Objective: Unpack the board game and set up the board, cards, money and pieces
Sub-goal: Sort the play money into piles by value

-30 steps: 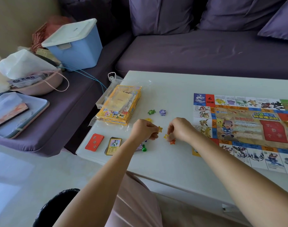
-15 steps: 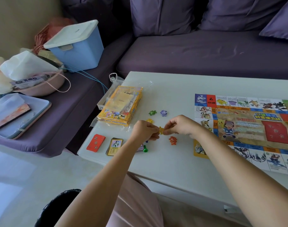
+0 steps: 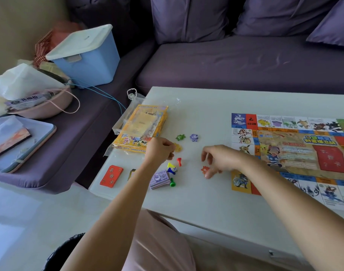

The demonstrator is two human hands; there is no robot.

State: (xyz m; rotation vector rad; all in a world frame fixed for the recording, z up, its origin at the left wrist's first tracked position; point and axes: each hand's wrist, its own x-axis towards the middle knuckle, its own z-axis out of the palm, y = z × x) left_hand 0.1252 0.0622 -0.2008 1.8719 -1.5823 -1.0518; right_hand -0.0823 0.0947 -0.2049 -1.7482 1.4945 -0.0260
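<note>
The board (image 3: 304, 153) lies flat on the right of the white bench (image 3: 206, 106), with the yellow box (image 3: 141, 128) at the left edge and the purple money (image 3: 160, 178) and red cards (image 3: 111, 176) near the front. The left hand (image 3: 159, 149) is curled tight against the yellow star (image 3: 178, 147), though I cannot tell if it grips it. The right hand (image 3: 218, 159) hovers loose-fingered over the orange star (image 3: 204, 169), and the red pawn (image 3: 179, 161) stands between the two hands.

Left of the board (image 3: 284, 124) I count four stars (image 3: 180, 137), four pawns (image 3: 179, 161), one die (image 3: 175, 169), one money stack (image 3: 160, 179) and one red deck (image 3: 111, 176).
</note>
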